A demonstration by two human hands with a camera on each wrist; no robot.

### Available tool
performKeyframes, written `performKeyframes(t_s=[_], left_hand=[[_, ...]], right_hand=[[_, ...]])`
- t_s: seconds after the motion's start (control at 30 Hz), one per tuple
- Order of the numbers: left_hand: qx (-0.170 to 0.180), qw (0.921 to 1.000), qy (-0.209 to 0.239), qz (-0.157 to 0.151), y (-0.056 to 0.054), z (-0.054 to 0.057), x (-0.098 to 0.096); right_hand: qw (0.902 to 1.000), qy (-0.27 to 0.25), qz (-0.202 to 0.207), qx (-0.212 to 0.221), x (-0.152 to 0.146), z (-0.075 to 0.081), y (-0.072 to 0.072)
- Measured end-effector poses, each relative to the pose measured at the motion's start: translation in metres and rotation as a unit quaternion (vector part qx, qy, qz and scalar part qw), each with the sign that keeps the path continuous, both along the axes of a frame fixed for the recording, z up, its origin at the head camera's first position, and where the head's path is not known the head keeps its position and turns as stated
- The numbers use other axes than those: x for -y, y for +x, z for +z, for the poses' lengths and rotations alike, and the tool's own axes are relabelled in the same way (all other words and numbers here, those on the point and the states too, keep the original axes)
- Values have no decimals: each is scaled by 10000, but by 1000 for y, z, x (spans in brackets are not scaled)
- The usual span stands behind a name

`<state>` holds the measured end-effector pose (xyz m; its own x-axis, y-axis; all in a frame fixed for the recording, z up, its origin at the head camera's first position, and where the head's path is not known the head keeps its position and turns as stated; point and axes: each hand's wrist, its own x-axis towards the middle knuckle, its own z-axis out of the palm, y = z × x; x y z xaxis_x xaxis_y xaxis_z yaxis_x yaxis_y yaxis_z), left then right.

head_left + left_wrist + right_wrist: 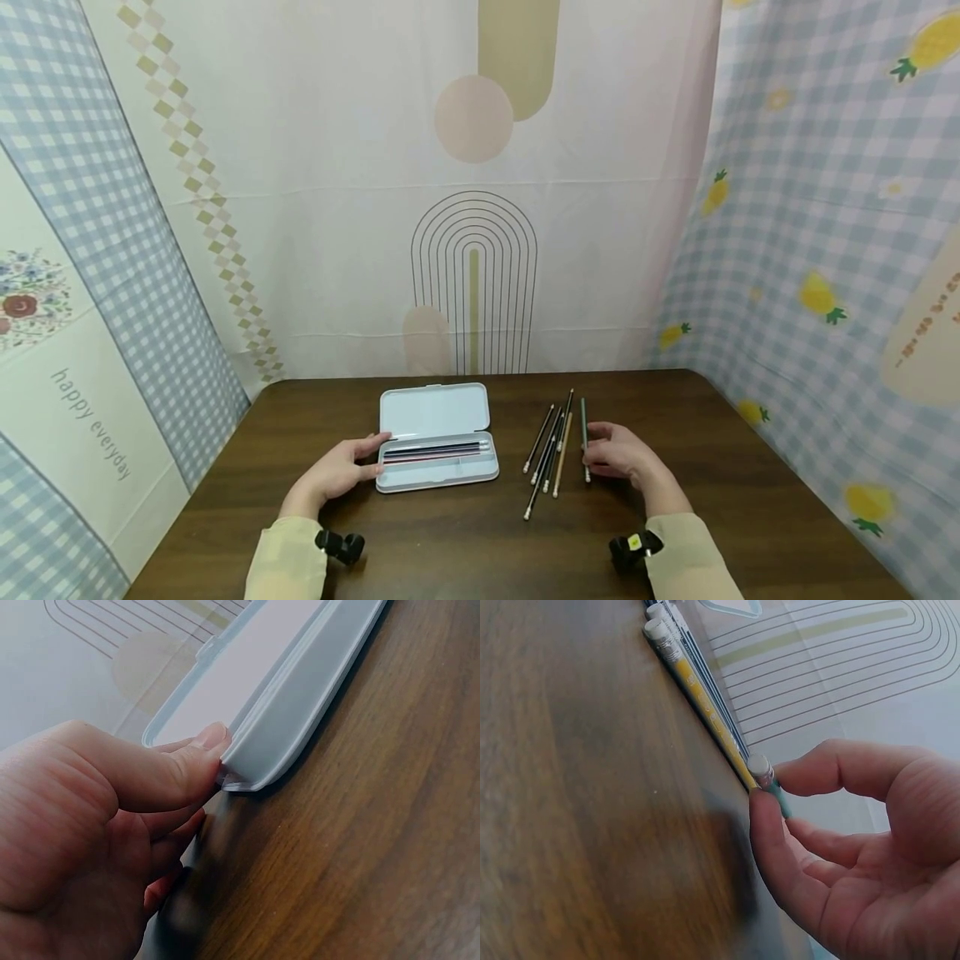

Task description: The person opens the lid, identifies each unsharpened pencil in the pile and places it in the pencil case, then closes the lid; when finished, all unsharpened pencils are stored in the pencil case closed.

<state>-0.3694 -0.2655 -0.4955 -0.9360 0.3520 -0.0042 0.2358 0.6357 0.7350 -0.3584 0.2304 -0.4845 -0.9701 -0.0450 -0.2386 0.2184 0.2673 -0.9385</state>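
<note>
A pale blue pencil case (437,477) lies open on the table with several pencils (431,452) in its tray and its lid (435,410) folded back. My left hand (339,471) grips the case's left end, thumb (206,742) on the rim and the other fingers partly hidden. Right of the case, my right hand (618,454) pinches a green pencil (584,425) near its white eraser (759,765), between thumb and fingers. Just left of that hand lies a loose pile of dark pencils (542,467), with a yellow pencil (705,705) along its right side.
The dark wooden table (465,550) ends at a white patterned cloth (337,275) behind. Checked cloths hang at both sides, the right one (787,233) printed with yellow fruit. A black wrist camera (341,547) is strapped above the left hand, another (633,550) above the right.
</note>
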Motion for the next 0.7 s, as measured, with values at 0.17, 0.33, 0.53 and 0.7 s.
performKeyframes(t_s=[0.17,0.33,0.53,0.7], left_hand=[[24,10000,-15,4,-1,0,0],[53,10000,52,-18,-1,-1,1],[81,9999,149,-13,-1,-1,1],[86,9999,111,-5,-1,-1,0]], right_hand=[[10000,68,7,-61,0,0,-2],[9999,50,-48,-91,0,-2,-4],[9998,164,-112,-83,3,0,-4],[9993,341,-128,-107,5,1,-4]])
